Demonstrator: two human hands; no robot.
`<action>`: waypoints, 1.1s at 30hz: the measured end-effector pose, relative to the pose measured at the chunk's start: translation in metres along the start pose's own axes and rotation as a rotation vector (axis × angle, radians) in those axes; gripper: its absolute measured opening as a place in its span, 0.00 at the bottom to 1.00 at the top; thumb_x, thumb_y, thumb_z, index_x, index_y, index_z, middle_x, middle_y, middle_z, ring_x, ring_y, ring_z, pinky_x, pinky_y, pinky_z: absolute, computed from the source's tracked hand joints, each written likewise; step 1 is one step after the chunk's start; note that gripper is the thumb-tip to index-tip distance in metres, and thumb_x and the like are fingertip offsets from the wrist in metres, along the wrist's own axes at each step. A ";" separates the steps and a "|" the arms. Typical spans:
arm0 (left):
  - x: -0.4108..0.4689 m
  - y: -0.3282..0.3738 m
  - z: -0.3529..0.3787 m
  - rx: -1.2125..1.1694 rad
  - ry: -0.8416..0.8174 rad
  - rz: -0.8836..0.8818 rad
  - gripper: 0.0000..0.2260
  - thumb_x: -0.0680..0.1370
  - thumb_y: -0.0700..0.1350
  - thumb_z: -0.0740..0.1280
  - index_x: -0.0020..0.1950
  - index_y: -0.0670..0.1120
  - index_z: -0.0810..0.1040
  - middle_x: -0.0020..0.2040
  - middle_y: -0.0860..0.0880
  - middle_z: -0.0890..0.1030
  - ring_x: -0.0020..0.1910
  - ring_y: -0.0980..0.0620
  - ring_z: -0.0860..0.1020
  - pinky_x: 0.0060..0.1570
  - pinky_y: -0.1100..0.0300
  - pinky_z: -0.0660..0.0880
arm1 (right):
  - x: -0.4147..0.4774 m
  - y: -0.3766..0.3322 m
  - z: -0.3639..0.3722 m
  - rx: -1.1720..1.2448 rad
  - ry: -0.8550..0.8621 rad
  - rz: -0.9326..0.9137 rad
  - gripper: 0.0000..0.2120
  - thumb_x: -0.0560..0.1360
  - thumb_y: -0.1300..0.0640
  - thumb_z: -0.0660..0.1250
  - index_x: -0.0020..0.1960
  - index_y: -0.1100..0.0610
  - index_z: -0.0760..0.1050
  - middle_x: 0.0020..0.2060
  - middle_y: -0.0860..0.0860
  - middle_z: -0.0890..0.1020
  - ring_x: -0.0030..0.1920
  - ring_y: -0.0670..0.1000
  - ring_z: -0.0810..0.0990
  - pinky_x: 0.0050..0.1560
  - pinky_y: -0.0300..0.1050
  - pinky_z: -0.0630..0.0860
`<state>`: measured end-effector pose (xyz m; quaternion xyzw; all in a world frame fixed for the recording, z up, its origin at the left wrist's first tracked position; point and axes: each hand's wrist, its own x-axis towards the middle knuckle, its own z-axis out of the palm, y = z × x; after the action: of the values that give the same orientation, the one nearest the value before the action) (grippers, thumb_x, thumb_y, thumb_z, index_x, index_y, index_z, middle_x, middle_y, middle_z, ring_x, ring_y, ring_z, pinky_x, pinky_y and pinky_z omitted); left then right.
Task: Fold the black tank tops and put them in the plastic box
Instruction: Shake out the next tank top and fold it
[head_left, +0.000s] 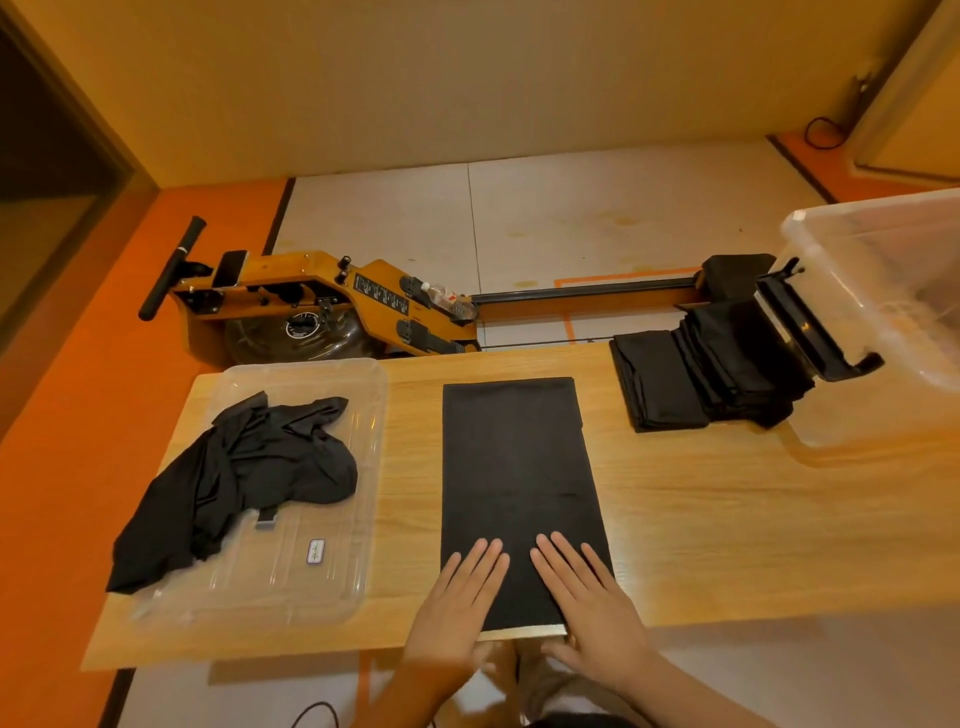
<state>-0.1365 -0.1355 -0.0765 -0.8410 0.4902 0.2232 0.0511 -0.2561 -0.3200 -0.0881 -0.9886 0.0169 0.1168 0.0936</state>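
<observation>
Tabletop (727, 519): left hand (457, 608) and right hand (597, 613) press straight fingers on the tank top's (514, 457) near end.

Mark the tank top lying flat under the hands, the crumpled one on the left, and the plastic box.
flat tank top (514, 457), head view, middle of the smoothed cloth.
crumpled tank top (260, 457), head view, its bunched middle.
plastic box (893, 244), head view, its clear wall.

Walls: we see a plain beige wall (415, 78), with a dark doorway (47, 182) at left.
Floor: we see an orange floor (78, 415) around pale panels (571, 218).
Furniture: we see a wooden rowing machine (322, 296) beyond the light-wood table (727, 493).
Light: we find it warm and yellowish.
</observation>
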 end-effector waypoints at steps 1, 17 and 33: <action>0.000 0.001 0.004 -0.007 0.046 -0.010 0.41 0.78 0.51 0.65 0.76 0.50 0.35 0.78 0.50 0.36 0.71 0.53 0.24 0.70 0.54 0.28 | -0.001 -0.001 0.003 -0.002 0.002 0.023 0.51 0.63 0.46 0.75 0.78 0.56 0.53 0.74 0.52 0.65 0.75 0.53 0.58 0.70 0.52 0.54; -0.068 0.019 0.007 -0.388 0.314 -0.022 0.27 0.80 0.34 0.59 0.76 0.53 0.62 0.74 0.60 0.54 0.74 0.63 0.51 0.74 0.66 0.46 | -0.048 -0.010 -0.001 0.313 0.164 0.027 0.26 0.72 0.63 0.70 0.69 0.50 0.72 0.69 0.46 0.72 0.70 0.47 0.70 0.72 0.45 0.64; -0.044 -0.015 -0.056 -1.209 0.474 -0.319 0.08 0.81 0.46 0.63 0.56 0.48 0.80 0.51 0.54 0.83 0.54 0.61 0.80 0.53 0.64 0.77 | -0.021 0.018 -0.076 1.017 0.314 0.410 0.07 0.78 0.53 0.65 0.49 0.53 0.80 0.41 0.48 0.83 0.44 0.44 0.80 0.48 0.49 0.79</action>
<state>-0.1242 -0.1101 -0.0100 -0.8102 0.1465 0.2575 -0.5058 -0.2606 -0.3513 -0.0139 -0.8013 0.2761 -0.0388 0.5294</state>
